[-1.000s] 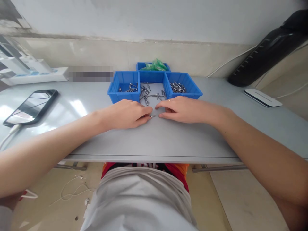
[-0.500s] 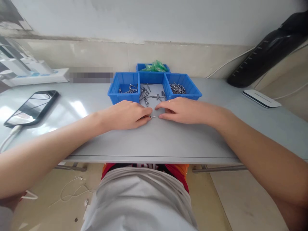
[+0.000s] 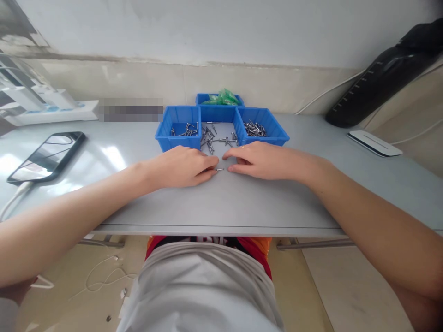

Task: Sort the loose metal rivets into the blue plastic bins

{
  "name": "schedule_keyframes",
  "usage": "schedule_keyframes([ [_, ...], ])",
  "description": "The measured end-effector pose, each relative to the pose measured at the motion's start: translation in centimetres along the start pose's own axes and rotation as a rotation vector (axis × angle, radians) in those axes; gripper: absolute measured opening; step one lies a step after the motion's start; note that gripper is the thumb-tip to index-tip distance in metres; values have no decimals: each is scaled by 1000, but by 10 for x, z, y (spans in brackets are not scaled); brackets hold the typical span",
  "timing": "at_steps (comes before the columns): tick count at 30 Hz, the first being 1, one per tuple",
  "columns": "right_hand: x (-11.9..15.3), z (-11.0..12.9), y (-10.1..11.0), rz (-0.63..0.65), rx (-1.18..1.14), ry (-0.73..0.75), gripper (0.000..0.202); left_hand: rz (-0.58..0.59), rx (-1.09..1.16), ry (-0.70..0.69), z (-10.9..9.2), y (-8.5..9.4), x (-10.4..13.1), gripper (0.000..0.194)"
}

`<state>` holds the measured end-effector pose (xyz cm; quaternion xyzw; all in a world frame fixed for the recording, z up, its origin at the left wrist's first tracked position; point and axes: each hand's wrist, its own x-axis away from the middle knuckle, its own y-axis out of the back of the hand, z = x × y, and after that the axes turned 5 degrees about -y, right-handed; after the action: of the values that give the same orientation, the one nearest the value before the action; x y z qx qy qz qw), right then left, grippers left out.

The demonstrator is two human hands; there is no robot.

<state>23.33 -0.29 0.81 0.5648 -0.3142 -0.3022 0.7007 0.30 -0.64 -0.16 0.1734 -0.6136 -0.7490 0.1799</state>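
If the left hand (image 3: 188,167), pinching a rivet (image 3: 220,169), loosens early, it may roll; the right hand (image 3: 265,160) waits parted, empty.

on the left we see a phone (image 3: 46,157) with a cable plugged in, and behind it a white power strip (image 3: 55,112); on the right, a black bottle (image 3: 380,80) leans near a flat white device (image 3: 374,143)
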Motion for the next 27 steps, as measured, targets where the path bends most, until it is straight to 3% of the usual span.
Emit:
schedule_keyframes([
  [27,1,2,2,0,3,-4,40,15,-8,10,1,-1,0,30],
])
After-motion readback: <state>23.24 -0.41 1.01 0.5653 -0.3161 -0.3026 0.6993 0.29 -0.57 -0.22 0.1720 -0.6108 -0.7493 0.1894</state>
